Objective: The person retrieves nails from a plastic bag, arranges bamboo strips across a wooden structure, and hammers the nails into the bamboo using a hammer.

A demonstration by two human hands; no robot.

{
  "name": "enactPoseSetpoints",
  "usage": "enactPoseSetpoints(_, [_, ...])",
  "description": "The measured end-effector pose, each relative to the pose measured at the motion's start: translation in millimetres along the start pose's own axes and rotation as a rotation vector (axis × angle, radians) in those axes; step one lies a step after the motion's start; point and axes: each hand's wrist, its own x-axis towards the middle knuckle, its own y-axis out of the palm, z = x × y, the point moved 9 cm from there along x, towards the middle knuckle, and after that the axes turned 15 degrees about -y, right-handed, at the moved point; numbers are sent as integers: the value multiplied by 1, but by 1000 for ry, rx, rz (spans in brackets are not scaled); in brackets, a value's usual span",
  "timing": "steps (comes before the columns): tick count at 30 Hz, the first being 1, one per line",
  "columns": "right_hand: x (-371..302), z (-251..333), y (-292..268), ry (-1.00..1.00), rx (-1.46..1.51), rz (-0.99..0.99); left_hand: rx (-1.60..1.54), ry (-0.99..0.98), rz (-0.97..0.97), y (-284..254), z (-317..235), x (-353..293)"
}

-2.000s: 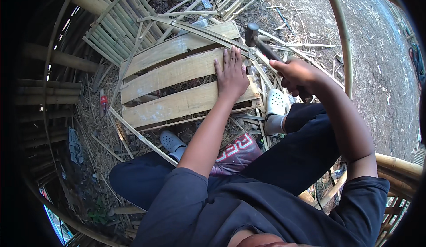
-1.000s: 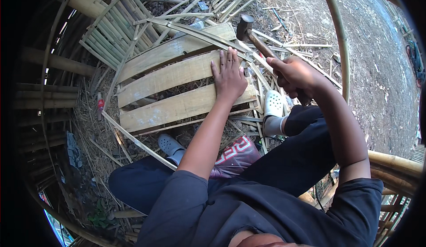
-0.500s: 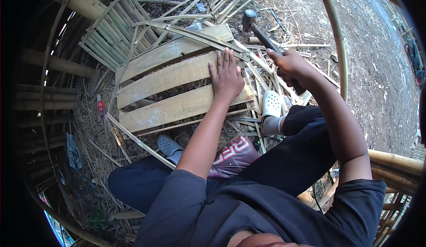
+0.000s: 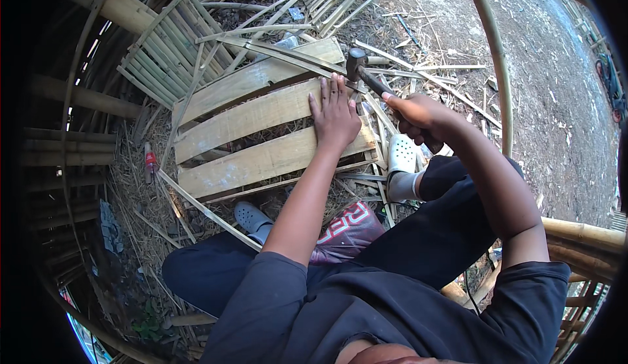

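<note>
I see a slatted wooden panel (image 4: 248, 121), pale and white-smudged. The left hand (image 4: 335, 117) lies spread on it; the right hand (image 4: 418, 117) grips a hammer (image 4: 371, 79) near the panel's right end.

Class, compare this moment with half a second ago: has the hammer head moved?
Yes. Judged against the wooden slats, the hammer head has moved down the picture and slightly left, nearer the left hand.

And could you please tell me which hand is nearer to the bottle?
The left hand: it rests on the wooden slats, to the right of the bottle. The right hand, gripping the hammer, is farther right.
</note>
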Motion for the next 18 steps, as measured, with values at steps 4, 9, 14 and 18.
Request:
enactPoseSetpoints(4, [13,12,-16,-102,-20,-58,-11,3,6,0,-3,1])
enactPoseSetpoints(9, [6,6,-10,-35,6,-27,7,-12,36,3,-1,1])
enactPoseSetpoints(14, [-10,22,-6,-68,-74,-16,9,-5,7,0,1,1])
enactPoseSetpoints(18, [0,34,-19,-139,-53,-63,4,-7,35,-2,-6,1])
